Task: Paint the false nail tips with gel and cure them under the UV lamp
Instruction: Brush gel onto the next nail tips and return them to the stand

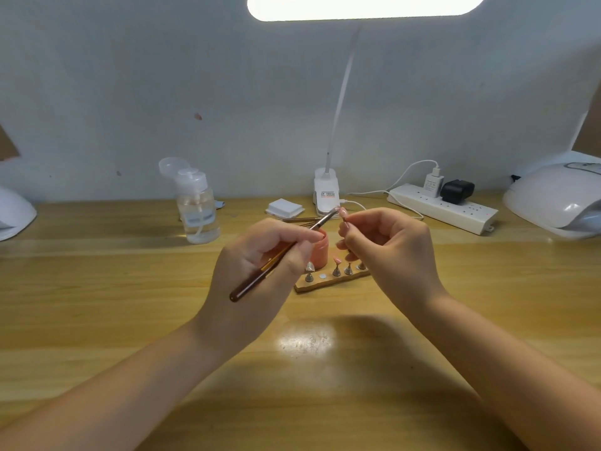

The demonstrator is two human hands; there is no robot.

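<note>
The nail tip (342, 212), pink on its small stand, is held above the bench (97, 288), pinched in the grip of the right hand (390, 252). The brush (283, 252) lies to its left, its long axis rising from lower left to upper right, bristles seemingly touching the tip, though blur hides the contact. The left hand (260, 265) pinches the brush mid-shaft. Beneath sit the gel pot (320, 252) and the holder strip (331, 281); the UV lamp (556, 196) stands far right, nearer the right hand.
</note>
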